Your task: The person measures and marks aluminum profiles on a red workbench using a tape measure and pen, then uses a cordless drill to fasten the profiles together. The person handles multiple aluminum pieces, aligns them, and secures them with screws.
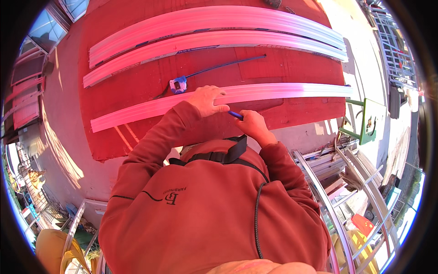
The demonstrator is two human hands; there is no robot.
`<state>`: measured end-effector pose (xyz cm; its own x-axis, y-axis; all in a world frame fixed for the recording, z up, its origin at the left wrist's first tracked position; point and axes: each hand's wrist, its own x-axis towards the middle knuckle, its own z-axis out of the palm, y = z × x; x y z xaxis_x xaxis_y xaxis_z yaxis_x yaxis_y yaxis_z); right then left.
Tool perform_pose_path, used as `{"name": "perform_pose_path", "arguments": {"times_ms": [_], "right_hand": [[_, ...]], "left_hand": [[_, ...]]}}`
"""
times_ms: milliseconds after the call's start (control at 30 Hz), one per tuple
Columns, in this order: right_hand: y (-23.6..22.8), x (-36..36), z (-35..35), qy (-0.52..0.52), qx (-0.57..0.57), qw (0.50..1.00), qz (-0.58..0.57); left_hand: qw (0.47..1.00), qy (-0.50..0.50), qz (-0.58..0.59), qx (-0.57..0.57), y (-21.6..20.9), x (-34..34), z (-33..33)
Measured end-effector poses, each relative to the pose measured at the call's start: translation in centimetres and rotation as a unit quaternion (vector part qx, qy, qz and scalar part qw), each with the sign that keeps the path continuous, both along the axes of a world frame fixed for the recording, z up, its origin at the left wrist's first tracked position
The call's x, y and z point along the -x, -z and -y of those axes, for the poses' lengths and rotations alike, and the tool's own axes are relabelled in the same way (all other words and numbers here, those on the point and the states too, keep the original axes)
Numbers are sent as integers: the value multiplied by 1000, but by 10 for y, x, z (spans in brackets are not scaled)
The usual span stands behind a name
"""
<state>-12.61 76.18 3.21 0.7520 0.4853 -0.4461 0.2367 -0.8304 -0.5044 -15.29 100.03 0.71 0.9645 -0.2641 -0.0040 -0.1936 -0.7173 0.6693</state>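
Note:
A long, pale, ridged metal profile [273, 91] lies across the red-covered table in front of me. My left hand [206, 100] straddles it near its middle, fingers at the far edge and thumb stretched along the near edge. Just to the right, my right hand [256, 127] is closed around a slim blue pen-like tool [235, 115]. The tool's tip points toward my left thumb; its exact kind is unclear. Beyond my left hand sits a white and blue tape measure [178, 85], with a thin dark blue strip [223, 65] reaching from it to the right.
Two bundles of similar profiles [210, 20] [205, 44] lie farther back on the red table [301, 68]. A green metal stand [368, 121] is at the table's right end. Metal frames and scrap lengths [337, 171] crowd the lower right; another frame [77, 223] stands lower left.

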Motion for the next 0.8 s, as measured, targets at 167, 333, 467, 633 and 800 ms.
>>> {"name": "perform_pose_path", "arguments": {"times_ms": [167, 333, 467, 633, 800], "right_hand": [[13, -4, 35, 118, -30, 992, -42], [33, -4, 52, 151, -146, 977, 26], [19, -12, 43, 271, -189, 942, -57], [27, -16, 15, 351, -453, 812, -112], [66, -5, 24, 412, -459, 778, -117]], "left_hand": [[925, -297, -123, -203, 74, -17, -90], [943, -269, -102, -169, 79, -33, -93], [966, -175, -135, 134, 21, -42, -43], [873, -35, -338, 350, 10, -31, 41], [917, -3, -326, 230, 22, -23, 75]]}}
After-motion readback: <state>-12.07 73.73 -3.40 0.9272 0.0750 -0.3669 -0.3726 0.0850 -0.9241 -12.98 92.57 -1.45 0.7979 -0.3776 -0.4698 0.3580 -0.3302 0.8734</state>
